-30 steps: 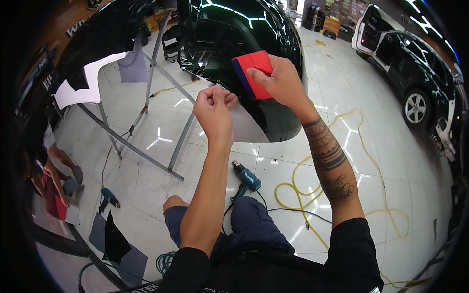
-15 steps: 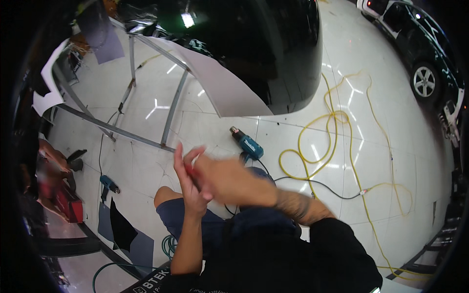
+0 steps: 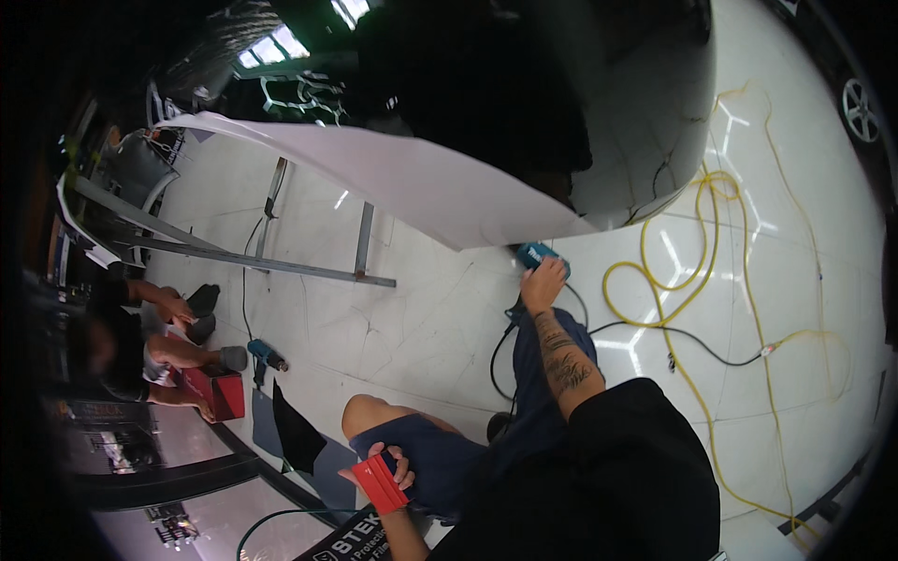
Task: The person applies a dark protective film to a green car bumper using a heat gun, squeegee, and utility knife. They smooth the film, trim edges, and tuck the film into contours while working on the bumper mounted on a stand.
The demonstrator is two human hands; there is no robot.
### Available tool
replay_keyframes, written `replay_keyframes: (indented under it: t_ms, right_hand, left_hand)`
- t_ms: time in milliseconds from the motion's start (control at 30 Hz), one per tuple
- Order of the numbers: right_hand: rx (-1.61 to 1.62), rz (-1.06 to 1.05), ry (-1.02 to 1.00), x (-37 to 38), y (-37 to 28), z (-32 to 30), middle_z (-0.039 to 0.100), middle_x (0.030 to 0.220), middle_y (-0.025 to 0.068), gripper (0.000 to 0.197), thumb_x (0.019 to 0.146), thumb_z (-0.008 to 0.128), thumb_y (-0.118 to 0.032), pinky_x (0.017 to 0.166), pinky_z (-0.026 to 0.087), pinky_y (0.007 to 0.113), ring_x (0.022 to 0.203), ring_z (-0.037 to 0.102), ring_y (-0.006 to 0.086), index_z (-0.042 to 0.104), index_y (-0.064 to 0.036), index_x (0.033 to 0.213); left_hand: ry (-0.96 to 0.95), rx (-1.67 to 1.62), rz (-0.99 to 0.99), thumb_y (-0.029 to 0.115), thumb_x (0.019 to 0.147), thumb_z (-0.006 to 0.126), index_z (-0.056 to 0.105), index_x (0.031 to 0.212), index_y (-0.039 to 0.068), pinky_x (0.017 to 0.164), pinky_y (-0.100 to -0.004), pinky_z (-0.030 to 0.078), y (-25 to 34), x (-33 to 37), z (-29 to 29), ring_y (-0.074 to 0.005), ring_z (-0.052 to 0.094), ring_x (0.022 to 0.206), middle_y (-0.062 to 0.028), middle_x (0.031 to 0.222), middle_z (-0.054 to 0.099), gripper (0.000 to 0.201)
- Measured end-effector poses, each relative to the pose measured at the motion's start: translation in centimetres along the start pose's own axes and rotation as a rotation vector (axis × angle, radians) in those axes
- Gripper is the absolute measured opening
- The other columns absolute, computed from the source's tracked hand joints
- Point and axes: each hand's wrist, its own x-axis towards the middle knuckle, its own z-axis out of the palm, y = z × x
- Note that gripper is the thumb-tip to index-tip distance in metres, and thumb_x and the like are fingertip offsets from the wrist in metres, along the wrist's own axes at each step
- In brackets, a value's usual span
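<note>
My right hand (image 3: 544, 283) reaches down to a teal heat gun (image 3: 536, 252) just below the hanging edge of a pale film sheet (image 3: 402, 182). The fingers close over the gun's body, and its nozzle is hidden. In my left hand (image 3: 399, 466), low over my thigh, is a flat red squeegee (image 3: 381, 483), gripped along one side. The pale sheet lies along the lower edge of a glossy black car body panel (image 3: 486, 103), and its free corner droops.
A metal stand (image 3: 253, 256) is under the panel. Yellow cord (image 3: 659, 318) loops over the floor on the right. Another person (image 3: 122, 346) sits at the left by a red box (image 3: 224, 393). A second teal heat gun (image 3: 267, 355) lies near dark film pieces (image 3: 297, 430).
My hands, together in front of me before, are now apart. The right has moved forward onto the heat gun; the left has dropped toward my lap with the squeegee. The view has shifted.
</note>
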Motion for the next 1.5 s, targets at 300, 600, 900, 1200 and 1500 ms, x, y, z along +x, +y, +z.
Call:
replay_keyframes:
  t_ms: [300, 600, 900, 1200, 1500]
  right_hand:
    - [0.352, 0.428, -0.580, 2.4, 7.3, 0.1, 0.066, 0.089, 0.0190, 0.040, 0.084, 0.064, -0.033, 0.077, 0.053, 0.046, 0.086, 0.066, 0.0336, 0.064, 0.0053, 0.095]
    - [1.111, 1.016, -0.484, 4.2, 6.2, 13.7, 0.063, 0.091, 0.0142, 0.029, 0.073, 0.066, 0.011, 0.074, 0.054, 0.043, 0.075, 0.063, 0.0312, 0.059, 0.0074, 0.101]
    - [1.282, 0.875, -0.619, 0.1, 1.9, 11.0, 0.060, 0.084, 0.0107, 0.029, 0.065, 0.069, 0.001, 0.066, 0.049, 0.039, 0.076, 0.061, 0.0239, 0.057, 0.0058, 0.091]
    - [1.069, 0.149, 0.234, 11.2, 8.1, -11.3, 0.053, 0.067, 0.0008, 0.020, 0.073, 0.068, -0.005, 0.052, 0.042, 0.028, 0.056, 0.051, 0.0126, 0.053, -0.0050, 0.087]
    - [0.970, -0.270, 0.746, 9.2, 12.0, -49.0, 0.056, 0.090, 0.0070, 0.042, 0.081, 0.064, -0.002, 0.057, 0.047, 0.026, 0.063, 0.054, 0.0129, 0.043, -0.0043, 0.117]
  left_hand:
    - [-0.170, -0.135, -0.036, 0.076, 0.084, 0.043, 0.042, 0.137, 0.004, 0.058, -0.0341, 0.043, 0.5, -1.2, -2.9, -0.0239, 0.049, 0.072, -0.0238, 0.113, 0.048, 0.090]
    - [-0.188, -0.112, -0.042, 0.081, 0.080, 0.038, 0.041, 0.139, 0.004, 0.059, -0.0304, 0.038, 1.0, -1.6, -4.0, -0.0188, 0.045, 0.070, -0.0243, 0.114, 0.051, 0.097]
    - [-0.215, -0.079, -0.004, 0.076, 0.084, 0.039, 0.037, 0.139, 0.001, 0.063, -0.0323, 0.037, 0.9, -4.7, -4.9, -0.0199, 0.045, 0.073, -0.0282, 0.117, 0.050, 0.093]
    - [-0.217, 0.003, -0.154, 0.067, 0.082, 0.056, 0.040, 0.140, 0.005, 0.058, -0.0336, 0.041, 1.9, -0.5, -4.5, -0.0219, 0.049, 0.073, -0.0202, 0.123, 0.051, 0.086]
    - [-0.087, 0.335, -0.160, 0.057, 0.095, 0.042, 0.057, 0.113, -0.003, 0.050, -0.0276, 0.037, 2.7, 4.8, -4.9, -0.0179, 0.046, 0.056, -0.0207, 0.088, 0.061, 0.064]
